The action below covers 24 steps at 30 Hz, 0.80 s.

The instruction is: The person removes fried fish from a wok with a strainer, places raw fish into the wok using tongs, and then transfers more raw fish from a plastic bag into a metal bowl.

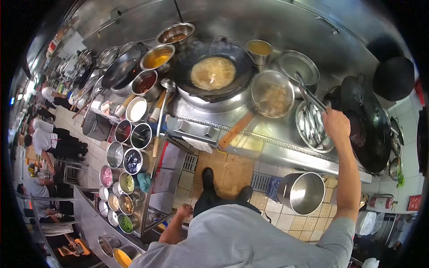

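Glossy metal tongs [315, 99], shiny fish [311, 126], wooden strainer handle [236, 130]

steel back wall [272, 20] | tiled floor [308, 227] | brown mat [230, 172] | white tiled wall [407, 123] right | light [32, 84] far left

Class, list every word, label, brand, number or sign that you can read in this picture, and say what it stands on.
None can be read.
Red wall sign: too small and blurred.
Fire extinguisher: any label too small.
Blue item beside the steel pot: any print too blurred.
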Available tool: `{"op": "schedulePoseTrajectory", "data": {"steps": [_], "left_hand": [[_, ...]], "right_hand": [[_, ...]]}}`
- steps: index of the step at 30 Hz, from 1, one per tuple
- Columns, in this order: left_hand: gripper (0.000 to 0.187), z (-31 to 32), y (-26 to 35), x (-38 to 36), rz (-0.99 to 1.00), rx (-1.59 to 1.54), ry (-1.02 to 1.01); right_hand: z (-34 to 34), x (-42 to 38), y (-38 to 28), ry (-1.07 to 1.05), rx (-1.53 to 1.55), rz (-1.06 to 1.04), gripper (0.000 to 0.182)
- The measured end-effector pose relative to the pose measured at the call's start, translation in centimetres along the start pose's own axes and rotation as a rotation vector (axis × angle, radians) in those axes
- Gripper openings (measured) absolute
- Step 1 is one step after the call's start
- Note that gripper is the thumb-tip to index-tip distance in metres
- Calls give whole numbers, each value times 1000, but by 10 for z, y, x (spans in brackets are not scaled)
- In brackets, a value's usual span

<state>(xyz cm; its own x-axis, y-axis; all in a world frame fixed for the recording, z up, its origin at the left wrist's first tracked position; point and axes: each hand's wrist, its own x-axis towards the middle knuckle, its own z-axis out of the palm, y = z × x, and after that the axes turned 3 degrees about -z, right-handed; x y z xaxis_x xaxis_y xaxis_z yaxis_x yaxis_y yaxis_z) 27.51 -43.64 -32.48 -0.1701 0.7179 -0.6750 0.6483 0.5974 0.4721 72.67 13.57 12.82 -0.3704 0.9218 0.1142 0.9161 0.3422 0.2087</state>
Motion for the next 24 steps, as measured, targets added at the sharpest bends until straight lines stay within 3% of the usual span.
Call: {"op": "schedulePoseTrajectory", "data": {"steps": [1, 3, 6, 8, 13, 18, 21, 24], "left_hand": [[25, -10, 4, 14, -80, -210, 13], [19, -43, 26, 32, -104, -232, -26], [19, -55, 30, 54, -320, -900, 64], [19, -63, 21, 60, -288, -998, 90], [18, -64, -36, 45, -317, -1293, 70], [11, -39, -95, 0, -494, -1431, 61], [14, -21, -118, -35, -274, -1286, 0], [25, -12, -123, -50, -531, -1779, -177]], "right_hand": [[-14, 10, -25, 22, 38, -31, 29], [-32, 39, -84, 37, 181, -49, 33], [-49, 91, -189, -149, 303, -31, 36], [-26, 134, -253, -189, 305, -96, 39], [-4, 197, -395, -264, 400, 21, 36], [24, 245, -450, -354, 335, 41, 37], [25, 257, -464, -362, 343, 76, 38], [23, 259, -458, -300, 367, 58, 38]]}}
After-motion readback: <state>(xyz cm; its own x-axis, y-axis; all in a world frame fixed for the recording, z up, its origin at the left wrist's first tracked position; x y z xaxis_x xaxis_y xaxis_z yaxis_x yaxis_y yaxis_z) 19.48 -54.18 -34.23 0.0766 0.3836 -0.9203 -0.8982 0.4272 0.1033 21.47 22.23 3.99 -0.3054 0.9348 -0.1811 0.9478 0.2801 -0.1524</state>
